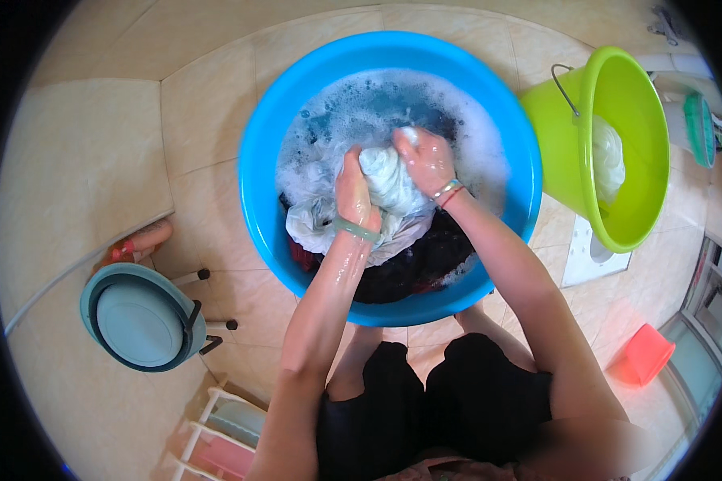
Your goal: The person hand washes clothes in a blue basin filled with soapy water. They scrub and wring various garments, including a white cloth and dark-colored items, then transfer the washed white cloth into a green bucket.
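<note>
A big round blue basin (255, 184) on the tiled floor holds sudsy water (483, 152) and laundry. Bunched between my two hands is a wet white garment (393, 188), twisted thick, its looser end spreading down over dark clothes (413, 264). My left hand (353, 195), with a pale green bangle at the wrist, closes round the garment's left side; some of its fingers are hidden by the fabric. On the upper right side, my right hand (431, 164) grips the same garment with curled fingers. Thin bracelets circle the right wrist.
A lime-green bucket (547, 128) with a white cloth (607, 160) inside stands close to the basin's right. At left sits a grey-blue tub (140, 321) with dark legs nearby. A white rack (196, 437) is lower left, a red container (648, 354) lower right.
</note>
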Available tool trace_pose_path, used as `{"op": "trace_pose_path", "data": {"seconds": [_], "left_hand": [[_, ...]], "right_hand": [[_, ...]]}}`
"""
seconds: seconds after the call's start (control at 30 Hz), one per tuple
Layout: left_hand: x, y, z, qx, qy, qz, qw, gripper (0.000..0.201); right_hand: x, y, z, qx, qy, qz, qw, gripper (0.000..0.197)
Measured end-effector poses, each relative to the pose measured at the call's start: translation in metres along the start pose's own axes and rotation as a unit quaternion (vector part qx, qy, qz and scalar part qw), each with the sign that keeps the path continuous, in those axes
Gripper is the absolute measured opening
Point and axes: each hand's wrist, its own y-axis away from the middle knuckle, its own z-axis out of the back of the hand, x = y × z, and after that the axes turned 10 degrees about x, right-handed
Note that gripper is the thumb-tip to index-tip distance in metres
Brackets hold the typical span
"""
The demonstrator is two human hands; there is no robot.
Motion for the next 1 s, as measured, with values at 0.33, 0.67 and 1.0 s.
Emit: {"op": "trace_pose_path", "data": {"seconds": [0.33, 0.67, 1.0], "left_hand": [[-0.034, 0.007, 0.028, 0.083, 0.08, 0.024, 0.993, 0.049], [-0.032, -0.004, -0.001, 0.061, -0.164, -0.051, 0.983, 0.068], [-0.009, -0.048, 0.03, 0.022, -0.203, 0.05, 0.978, 0.057]], "right_hand": [[-0.037, 0.017, 0.02, -0.037, -0.493, -0.158, 0.855, 0.063], [-0.004, -0.008, 0.034, -0.126, -0.061, 0.161, 0.977, 0.05], [-0.067, -0.057, -0.002, 0.082, 0.259, 0.002, 0.962, 0.041]]}}
